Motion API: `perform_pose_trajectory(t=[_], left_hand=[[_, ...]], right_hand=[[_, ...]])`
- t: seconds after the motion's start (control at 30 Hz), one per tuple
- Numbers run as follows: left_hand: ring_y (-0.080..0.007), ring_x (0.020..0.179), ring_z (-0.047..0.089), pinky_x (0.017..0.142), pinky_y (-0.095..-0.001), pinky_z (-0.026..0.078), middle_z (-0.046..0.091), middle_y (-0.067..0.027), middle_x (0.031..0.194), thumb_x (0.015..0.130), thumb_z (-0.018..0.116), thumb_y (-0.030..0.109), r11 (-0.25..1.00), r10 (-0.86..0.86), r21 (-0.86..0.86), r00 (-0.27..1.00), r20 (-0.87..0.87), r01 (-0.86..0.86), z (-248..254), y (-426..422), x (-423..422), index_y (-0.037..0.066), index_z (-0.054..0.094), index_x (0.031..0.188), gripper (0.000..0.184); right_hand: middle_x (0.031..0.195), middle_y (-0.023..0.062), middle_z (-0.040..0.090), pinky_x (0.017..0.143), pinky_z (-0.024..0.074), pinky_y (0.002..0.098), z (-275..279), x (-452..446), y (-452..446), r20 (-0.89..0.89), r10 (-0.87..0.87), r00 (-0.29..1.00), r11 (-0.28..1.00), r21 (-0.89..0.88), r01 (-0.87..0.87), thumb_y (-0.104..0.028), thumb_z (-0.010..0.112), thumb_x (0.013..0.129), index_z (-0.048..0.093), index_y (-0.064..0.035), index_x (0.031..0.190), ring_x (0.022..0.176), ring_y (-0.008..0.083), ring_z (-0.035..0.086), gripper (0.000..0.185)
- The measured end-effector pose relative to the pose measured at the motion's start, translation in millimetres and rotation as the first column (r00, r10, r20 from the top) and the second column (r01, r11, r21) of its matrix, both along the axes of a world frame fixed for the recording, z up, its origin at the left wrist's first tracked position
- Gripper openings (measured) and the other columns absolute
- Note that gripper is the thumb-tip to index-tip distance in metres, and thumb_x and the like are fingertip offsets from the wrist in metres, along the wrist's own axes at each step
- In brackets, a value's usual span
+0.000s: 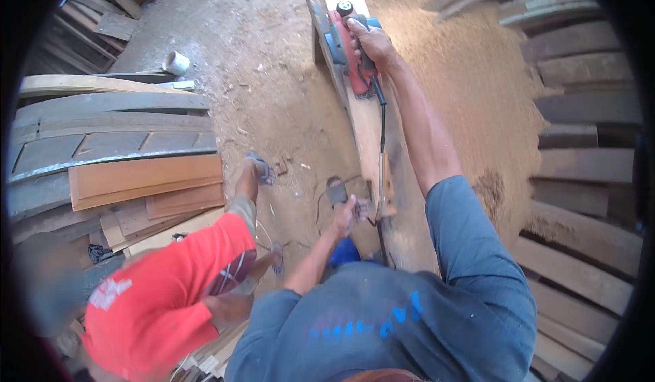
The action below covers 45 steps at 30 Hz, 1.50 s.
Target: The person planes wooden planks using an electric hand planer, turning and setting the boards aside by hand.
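My right hand is wrapped round the rear handle of a red and black electric hand planer. The planer rests on a long pale wooden board lying lengthwise on a narrow bench. From its back end, a black power cord runs down along the board towards me. Beside the board's near end, my left hand is closed, its fingertips at the bend of the cord. Exactly how the fingers grip the cord is hard to make out.
Another person in a red shirt bends over at my left. Stacked boards lie beyond them, and more timber lines the right side. Sawdust covers the floor right of the bench. A white container lies at the upper left.
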<state>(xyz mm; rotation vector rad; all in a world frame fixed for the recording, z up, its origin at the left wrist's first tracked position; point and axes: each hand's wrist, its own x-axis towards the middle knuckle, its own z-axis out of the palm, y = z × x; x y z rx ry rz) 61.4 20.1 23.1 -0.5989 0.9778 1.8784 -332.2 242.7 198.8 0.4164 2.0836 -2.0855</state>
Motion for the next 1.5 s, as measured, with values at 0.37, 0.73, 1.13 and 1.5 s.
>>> perform_pose_trajectory(t=[0.37,0.73,1.13,1.5], left_hand=[[-0.0246,0.099,0.065,0.092,-0.0401,0.052,0.065,-0.0106,0.108,0.102,0.043,0.068,1.000,0.000,0.031,1.000,0.000,0.000,-11.7,-9.9,3.2,0.001,0.053,0.137,0.077],[-0.0220,0.105,0.064,0.093,-0.0382,0.051,0.069,-0.0099,0.119,0.107,0.033,0.061,0.990,0.127,0.084,0.975,-0.182,-0.114,13.6,12.7,16.2,0.007,0.055,0.138,0.067],[-0.0473,0.116,0.059,0.102,-0.0489,0.046,0.056,-0.0334,0.125,0.108,0.037,0.052,0.757,-0.508,-0.652,0.670,-0.541,0.048,8.7,14.3,25.7,0.007,0.050,0.149,0.063],[-0.0527,0.141,0.038,0.121,-0.0473,0.028,0.040,-0.0405,0.147,0.105,0.036,0.058,0.555,-0.735,-0.832,0.479,-0.480,0.019,-7.7,4.0,27.3,0.011,0.049,0.153,0.068]], right_hand=[[0.103,0.0195,0.065,0.082,0.0486,0.0396,36.4,375.7,-17.5,0.072,0.077,0.994,0.972,0.216,-0.091,-0.039,0.060,0.101,0.062,0.0039,0.111,0.094,0.0266,0.062,0.044],[0.098,0.0247,0.070,0.084,0.0534,0.0428,42.7,454.7,-36.3,-0.031,-0.057,0.998,0.968,0.241,0.063,-0.038,0.065,0.096,0.063,0.0067,0.113,0.091,0.0330,0.069,0.048],[0.065,0.0034,0.060,0.050,0.0467,0.0317,46.0,144.2,-28.7,-0.024,-0.056,0.998,0.981,0.183,0.059,-0.043,0.059,0.103,0.067,-0.0031,0.090,0.057,0.0132,0.058,0.042],[0.070,0.0004,0.061,0.052,0.0470,0.0287,10.9,-47.1,-8.3,-0.116,-0.085,0.990,0.983,0.152,0.102,-0.052,0.065,0.099,0.067,-0.0078,0.083,0.058,0.0098,0.056,0.047]])
